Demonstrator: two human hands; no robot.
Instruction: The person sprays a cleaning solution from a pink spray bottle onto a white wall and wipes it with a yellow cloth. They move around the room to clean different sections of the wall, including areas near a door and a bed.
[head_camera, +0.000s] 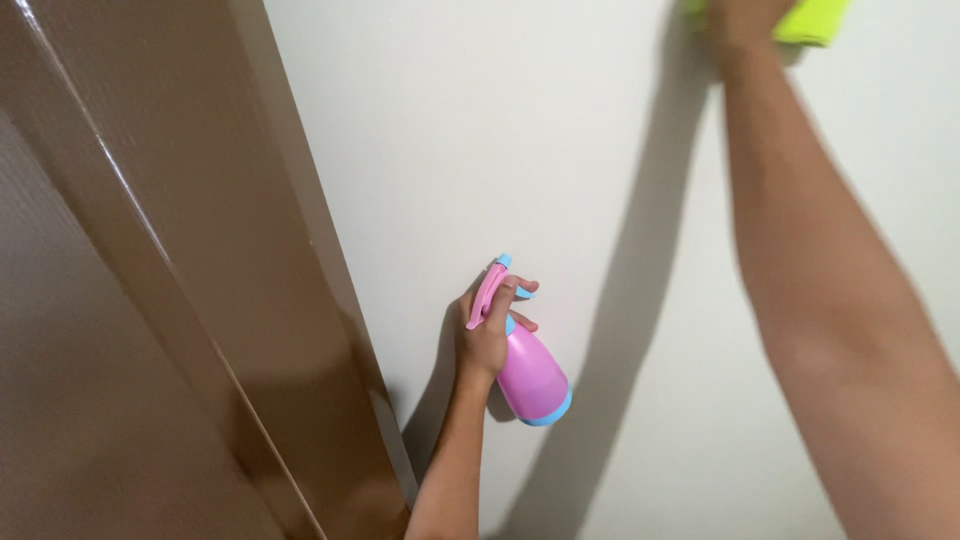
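My left hand (487, 335) grips a pink spray bottle (530, 372) with blue trim, its nozzle pointing at the white wall (480, 130) and a finger on the blue trigger. My right arm reaches up across the right side of the view. At the top edge, my right hand (740, 22) presses a yellow-green cloth (815, 20) against the wall; the fingers and most of the cloth are cut off by the edge of the view.
A glossy brown door and frame (170, 300) fill the left side, leaning diagonally in the view, with the frame's edge next to the bottle. Shadows of both arms fall on the wall.
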